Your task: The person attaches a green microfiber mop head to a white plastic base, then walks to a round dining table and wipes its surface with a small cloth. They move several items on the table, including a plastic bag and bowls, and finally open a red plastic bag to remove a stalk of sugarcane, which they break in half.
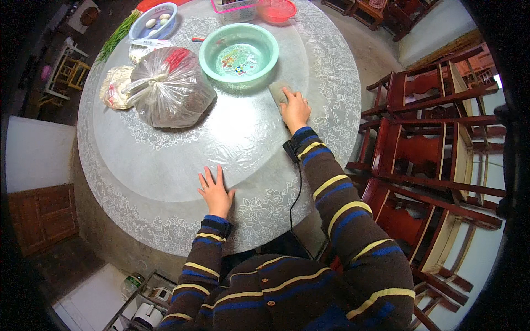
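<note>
My right hand (pixel 295 110) presses a grey cloth (pixel 277 91) flat onto the round table (pixel 182 165), just below a green basin (pixel 239 53) holding water. My left hand (pixel 214 190) lies flat, fingers apart, on the table's near part, holding nothing. The table has a clear plastic sheet over a lace-patterned cover. Both arms wear dark sleeves with blue and yellow stripes.
A clear plastic bag of food (pixel 168 88) and a smaller bag (pixel 115 87) sit at the left. A blue bowl with eggs (pixel 153 22), a pink basket (pixel 234 8) and a red strainer (pixel 277 9) stand at the far edge. Red wooden chairs (pixel 425 143) crowd the right.
</note>
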Available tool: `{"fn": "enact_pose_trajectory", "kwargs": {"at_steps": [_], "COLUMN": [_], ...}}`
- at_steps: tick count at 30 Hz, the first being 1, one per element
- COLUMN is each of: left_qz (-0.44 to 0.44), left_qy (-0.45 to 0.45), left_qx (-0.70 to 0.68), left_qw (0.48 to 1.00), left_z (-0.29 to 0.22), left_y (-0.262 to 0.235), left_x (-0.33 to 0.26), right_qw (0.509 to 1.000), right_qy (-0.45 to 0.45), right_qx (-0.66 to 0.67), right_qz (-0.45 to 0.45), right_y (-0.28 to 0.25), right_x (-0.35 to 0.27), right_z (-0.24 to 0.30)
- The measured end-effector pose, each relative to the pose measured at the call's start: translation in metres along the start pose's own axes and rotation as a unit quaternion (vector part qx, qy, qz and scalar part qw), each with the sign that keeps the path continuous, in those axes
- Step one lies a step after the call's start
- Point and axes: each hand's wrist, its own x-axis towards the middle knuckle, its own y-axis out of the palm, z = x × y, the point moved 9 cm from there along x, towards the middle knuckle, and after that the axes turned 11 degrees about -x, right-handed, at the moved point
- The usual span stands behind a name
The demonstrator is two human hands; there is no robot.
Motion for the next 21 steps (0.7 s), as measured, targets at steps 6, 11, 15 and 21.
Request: {"fn": "enact_pose_trajectory", "kwargs": {"at_steps": [6,11,15,21], "left_qz": [0.009,0.004,-0.028,0.008], "left_qy": [-0.005,-0.006,0.016,-0.037], "left_qx": [0.004,-0.009,-0.048,-0.034], "left_qw": [1.0,1.0,0.998,0.999], "left_z": [-0.003,0.001,0.01,0.042], "left_y": [-0.004,-0.002,-0.006,0.007], "left_x": [0.0,0.0,-0.011,-0.073], "right_qw": [1.0,0.998,0.996,0.989], "right_qy": [-0.001,-0.055,-0.08,-0.133], "right_qx": [-0.004,0.015,0.039,0.067], "right_qz": [-0.013,-0.022,-0.016,0.024], "right_y": [-0.002,-0.003,-0.005,0.003], "right_x": [-0.038,-0.092,-0.145,-0.23], "right_z": [0.002,0.017,0.032,0.047]}}
